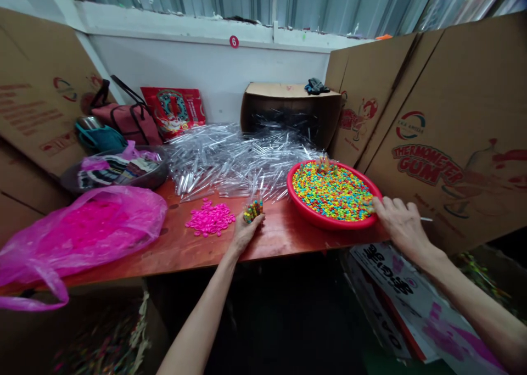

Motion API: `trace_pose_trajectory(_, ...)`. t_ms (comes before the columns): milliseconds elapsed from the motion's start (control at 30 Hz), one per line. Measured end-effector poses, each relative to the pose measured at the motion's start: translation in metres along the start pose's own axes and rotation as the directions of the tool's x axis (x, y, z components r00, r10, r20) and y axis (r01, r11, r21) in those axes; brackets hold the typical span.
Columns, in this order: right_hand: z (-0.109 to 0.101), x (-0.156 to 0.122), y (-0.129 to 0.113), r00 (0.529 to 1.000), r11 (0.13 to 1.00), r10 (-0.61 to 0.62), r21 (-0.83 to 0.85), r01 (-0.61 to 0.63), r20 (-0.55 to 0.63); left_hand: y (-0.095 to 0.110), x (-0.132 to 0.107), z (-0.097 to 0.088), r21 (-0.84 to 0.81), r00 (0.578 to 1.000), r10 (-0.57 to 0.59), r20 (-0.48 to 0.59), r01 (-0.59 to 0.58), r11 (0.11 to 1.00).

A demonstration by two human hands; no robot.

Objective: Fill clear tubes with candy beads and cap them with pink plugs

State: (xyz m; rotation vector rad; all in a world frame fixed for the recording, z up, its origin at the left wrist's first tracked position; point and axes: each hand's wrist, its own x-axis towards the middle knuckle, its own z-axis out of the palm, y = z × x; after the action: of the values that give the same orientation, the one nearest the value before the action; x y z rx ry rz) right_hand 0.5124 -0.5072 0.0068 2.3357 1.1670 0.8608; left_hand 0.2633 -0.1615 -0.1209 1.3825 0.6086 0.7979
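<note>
Bare arms (201, 320) reach in: the left hand (244, 231) pinches filled tubes (254, 211) together, likely for steadiness; the right hand (398, 222) curls by the right side of the bowl (323, 218), its grip unclear.

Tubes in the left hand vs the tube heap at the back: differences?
The held tubes show coloured pieces inside; the heaped tubes look clear. The held tubes form a small, roughly upright bunch; the heaped tubes form a much larger, jumbled pile, mostly lying down. Both are slender and transparent.
</note>
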Motion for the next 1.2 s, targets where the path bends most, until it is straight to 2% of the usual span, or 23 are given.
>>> trace_pose_trajectory(100, 0.003, -0.012, -0.008, 1.000, 0.999, 0.010, -0.048, -0.009, 0.007, 0.002, -0.001, 0.000, -0.001, 1.000, -0.007, -0.002, 0.007, 1.000)
trace_pose_trajectory(200, 0.007, -0.012, -0.008, 0.999, 0.999, 0.047, 0.007, -0.047, 0.022, 0.002, -0.001, 0.000, -0.013, 1.000, -0.010, -0.007, 0.010, 1.000)
trace_pose_trajectory(267, 0.012, -0.008, -0.003, 0.997, 0.989, 0.056, 0.131, -0.063, 0.053, 0.001, -0.001, 0.000, -0.014, 1.000, -0.006, -0.010, 0.006, 1.000)
trace_pose_trajectory(333, 0.017, 0.000, 0.004, 0.992, 0.917, 0.108, 0.380, -0.122, 0.059, 0.000, 0.000, 0.000, -0.012, 1.000, -0.003, -0.005, 0.003, 1.000)
trace_pose_trajectory(367, 0.019, 0.005, 0.007, 0.987, 0.821, 0.147, 0.549, -0.156, 0.060, 0.000, 0.000, 0.000, -0.011, 1.000, -0.004, -0.001, 0.004, 1.000)
trace_pose_trajectory(400, 0.020, 0.011, 0.009, 0.979, 0.666, 0.189, 0.723, -0.182, 0.072, 0.000, 0.000, 0.000, -0.012, 1.000, -0.006, -0.001, 0.006, 1.000)
trace_pose_trajectory(467, 0.018, 0.026, 0.007, 0.959, 0.221, 0.249, 0.957, -0.190, 0.133, 0.002, 0.000, 0.000, -0.019, 1.000, -0.007, -0.004, 0.007, 1.000)
trace_pose_trajectory(500, 0.015, 0.033, 0.003, 0.950, -0.007, 0.257, 0.984, -0.181, 0.176, 0.003, 0.000, 0.000, -0.024, 1.000, -0.010, -0.008, 0.010, 1.000)
trace_pose_trajectory(533, 0.010, 0.039, -0.003, 0.944, -0.194, 0.250, 0.966, -0.170, 0.216, 0.005, -0.001, 0.001, -0.027, 1.000, -0.016, -0.011, 0.016, 1.000)
trace_pose_trajectory(567, 0.005, 0.046, -0.010, 0.939, -0.338, 0.235, 0.927, -0.161, 0.249, 0.006, -0.002, 0.001, -0.027, 1.000, -0.024, -0.012, 0.023, 0.999)
trace_pose_trajectory(633, -0.008, 0.055, -0.025, 0.938, -0.504, 0.198, 0.850, -0.152, 0.285, 0.008, -0.003, 0.001, -0.020, 0.999, -0.039, -0.006, 0.039, 0.999)
trace_pose_trajectory(700, -0.020, 0.062, -0.037, 0.940, -0.576, 0.176, 0.805, -0.141, 0.291, 0.007, -0.003, 0.001, -0.017, 0.999, -0.040, 0.000, 0.040, 0.999)
trace_pose_trajectory(767, -0.028, 0.066, -0.044, 0.945, -0.609, 0.172, 0.785, -0.118, 0.276, 0.005, -0.002, 0.001, -0.027, 0.999, -0.033, 0.002, 0.033, 0.999)
trace_pose_trajectory(1000, -0.048, 0.074, -0.064, 0.972, -0.616, 0.125, 0.783, -0.082, 0.201, -0.005, 0.002, -0.002, -0.063, 0.999, -0.032, -0.010, 0.031, 0.998)
trace_pose_trajectory(1100, -0.062, 0.079, -0.097, 0.987, -0.646, 0.058, 0.760, -0.076, 0.148, -0.003, -0.001, -0.002, -0.080, 0.999, -0.036, 0.009, 0.037, 0.996)
trace_pose_trajectory(1200, -0.073, 0.088, -0.150, 0.997, -0.658, -0.030, 0.749, -0.078, 0.077, 0.003, -0.005, 0.000, -0.089, 0.999, -0.034, 0.037, 0.037, 0.995)
